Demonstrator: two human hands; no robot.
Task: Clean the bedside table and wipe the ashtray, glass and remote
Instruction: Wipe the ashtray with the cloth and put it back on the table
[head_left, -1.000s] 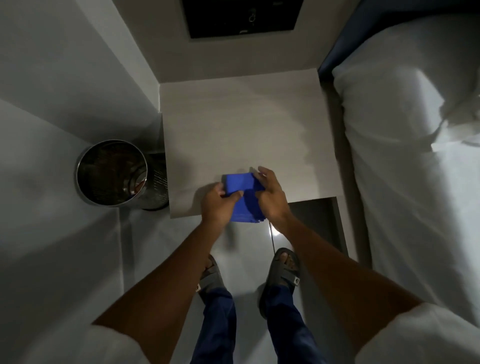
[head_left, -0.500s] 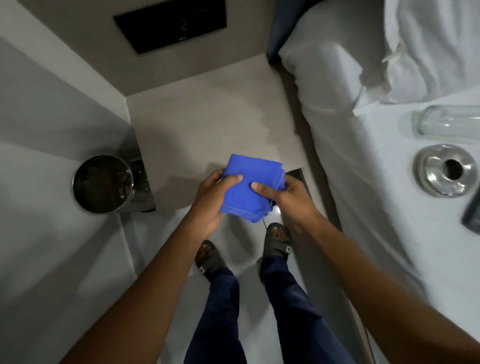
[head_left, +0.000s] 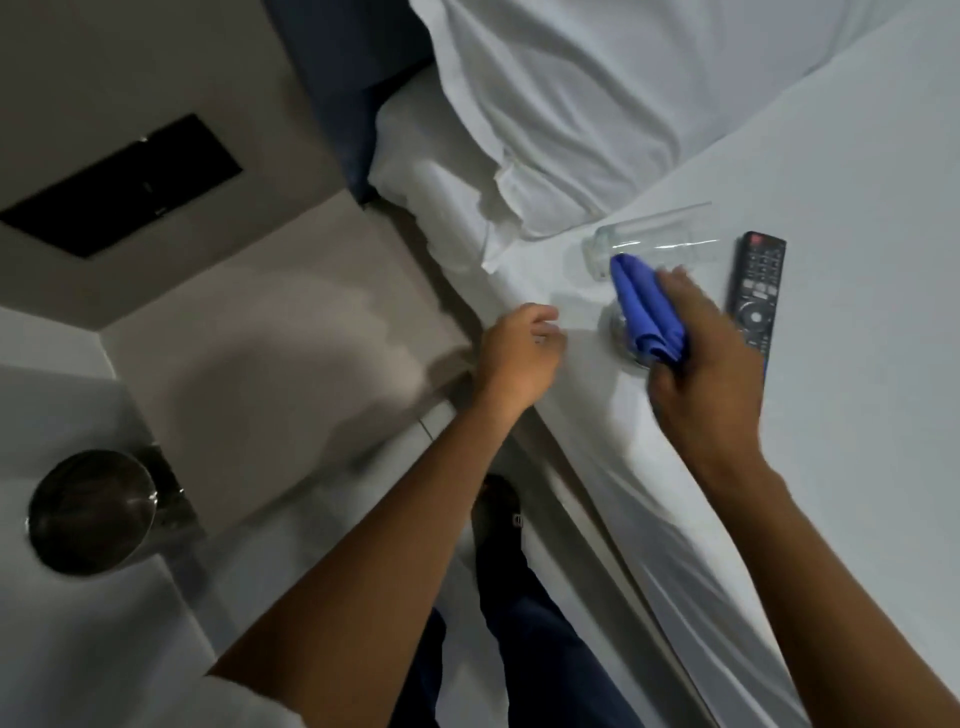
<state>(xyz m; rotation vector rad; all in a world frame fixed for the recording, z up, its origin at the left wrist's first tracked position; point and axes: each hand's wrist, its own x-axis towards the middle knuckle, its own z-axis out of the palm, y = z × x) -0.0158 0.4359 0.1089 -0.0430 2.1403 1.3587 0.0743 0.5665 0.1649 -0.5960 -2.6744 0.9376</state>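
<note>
My right hand (head_left: 701, 358) grips a folded blue cloth (head_left: 647, 312) over the white bed sheet. Under the cloth and hand a metal ashtray (head_left: 615, 327) shows only at its left rim. A clear glass (head_left: 654, 241) lies on its side just beyond the cloth. Right of my hand rests a black remote (head_left: 756, 286). My left hand (head_left: 519, 353) hovers at the bed's edge, fingers loosely curled, holding nothing. The pale bedside table (head_left: 270, 332) lies bare to the left.
A round metal waste bin (head_left: 91, 512) stands on the floor left of the table. A white pillow (head_left: 571, 104) lies at the head of the bed. A dark panel (head_left: 122, 184) is set in the wall behind the table. My feet stand between table and bed.
The view has swung right to the bed. My left hand let go of the cloth; my right hand carried it over the ashtray on the sheet.
</note>
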